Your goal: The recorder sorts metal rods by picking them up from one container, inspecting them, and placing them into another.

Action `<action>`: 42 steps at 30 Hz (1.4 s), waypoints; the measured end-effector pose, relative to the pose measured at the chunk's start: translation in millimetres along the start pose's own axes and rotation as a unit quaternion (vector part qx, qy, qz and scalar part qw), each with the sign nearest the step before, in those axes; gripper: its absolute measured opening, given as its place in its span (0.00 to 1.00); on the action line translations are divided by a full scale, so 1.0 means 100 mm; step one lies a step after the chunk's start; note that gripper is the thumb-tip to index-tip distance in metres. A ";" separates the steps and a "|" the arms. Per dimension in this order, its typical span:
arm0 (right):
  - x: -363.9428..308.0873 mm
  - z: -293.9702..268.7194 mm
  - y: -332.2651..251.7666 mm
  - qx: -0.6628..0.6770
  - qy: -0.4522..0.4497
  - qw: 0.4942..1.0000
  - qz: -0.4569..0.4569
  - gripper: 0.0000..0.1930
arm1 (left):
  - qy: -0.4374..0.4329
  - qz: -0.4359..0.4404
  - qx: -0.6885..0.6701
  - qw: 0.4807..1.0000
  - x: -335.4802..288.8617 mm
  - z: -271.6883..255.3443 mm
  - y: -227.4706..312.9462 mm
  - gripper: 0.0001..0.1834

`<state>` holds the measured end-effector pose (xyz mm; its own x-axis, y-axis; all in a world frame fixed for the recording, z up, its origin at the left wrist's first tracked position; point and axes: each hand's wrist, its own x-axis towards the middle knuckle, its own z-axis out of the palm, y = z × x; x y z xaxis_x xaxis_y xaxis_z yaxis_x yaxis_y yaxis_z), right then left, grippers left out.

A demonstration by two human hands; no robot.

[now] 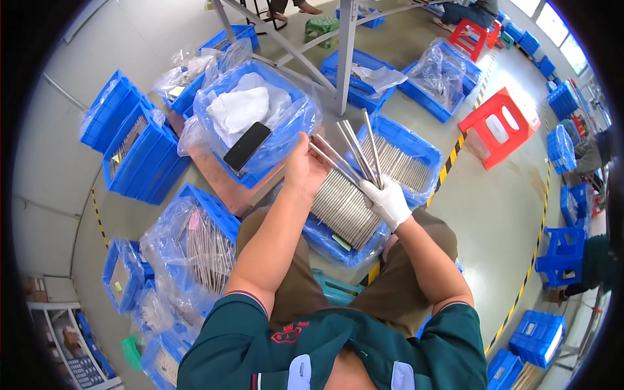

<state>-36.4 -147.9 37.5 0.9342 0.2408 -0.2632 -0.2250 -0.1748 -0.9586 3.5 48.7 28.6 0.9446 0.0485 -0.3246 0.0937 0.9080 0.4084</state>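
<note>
I judge the work partway: my white-gloved right hand point(388, 203) grips several slim silver metal rods point(372, 146) in a fan, while many more lie in 2 blue plastic crates point(351, 257) below; finished count unclear. My bare left hand point(307, 168) meets some rod ends, pinch unconfirmed; surfaces appear smooth and shiny.

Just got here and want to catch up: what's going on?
A seated person is handling slim metal rods. The gloved right hand holds a fanned-out bunch, while the bare left hand is at the ends of some; whether it grips them is unclear. Below, more rods lie in rows in a blue bin, with another bin of rods just beyond. A dark phone lies off to the left.
</note>
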 end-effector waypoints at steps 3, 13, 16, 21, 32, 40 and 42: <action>-0.03 0.01 -0.06 0.004 -0.003 1.000 -0.013 0.10 | -0.007 -0.024 -0.029 0.999 0.02 -0.03 0.00 0.19; -0.06 -0.03 -0.01 -0.075 0.066 0.993 -0.055 0.13 | -0.042 0.009 0.049 0.998 -0.05 0.09 -0.12 0.18; -0.09 -0.02 -0.04 -0.070 0.070 0.993 -0.063 0.12 | -0.044 0.001 0.050 0.998 -0.04 0.09 -0.13 0.18; -0.04 -0.02 -0.01 -0.003 0.061 0.997 -0.041 0.09 | -0.051 0.019 0.080 0.995 -0.03 0.10 -0.23 0.14; -0.05 -0.06 -0.03 0.159 0.058 0.985 -0.035 0.08 | -0.126 -0.005 0.252 0.960 -0.30 0.23 -0.56 0.12; 0.09 -0.05 0.06 0.024 0.114 0.973 -0.199 0.11 | -0.129 0.042 0.364 0.921 -0.38 0.21 -0.85 0.14; 0.16 -0.05 0.03 0.208 0.082 0.972 -0.074 0.11 | -0.118 0.049 0.377 0.917 -0.34 0.25 -0.85 0.14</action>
<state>-21.2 -149.1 30.5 0.9887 0.0732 -0.1311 -0.1458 0.2604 -0.9544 -28.6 -40.5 26.7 0.9936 -0.0568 -0.0975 0.1113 0.3531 0.9290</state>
